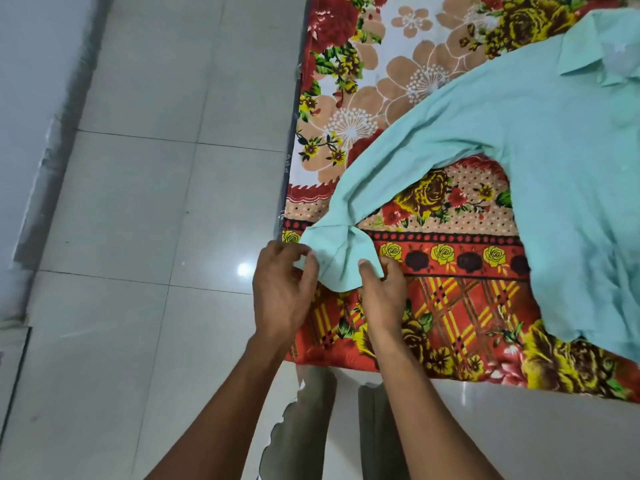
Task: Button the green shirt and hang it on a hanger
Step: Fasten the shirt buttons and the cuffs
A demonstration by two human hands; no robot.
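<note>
a floral blanket point(433, 140) in red, yellow, tan and white lies spread flat on a floor of glossy pale grey tiles point(145, 202), its left edge running just beside a tile seam, with a pale wall point(24, 98) at far left.

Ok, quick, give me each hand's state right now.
Left hand: pinching the sleeve cuff of the green shirt.
Right hand: pinching the same cuff's other edge.

- I can read no words, numbers or brand marks anywhere in front of me.
- The pale label inside my green shirt's collar point(614, 51), far right, is too blurred to read.
</note>
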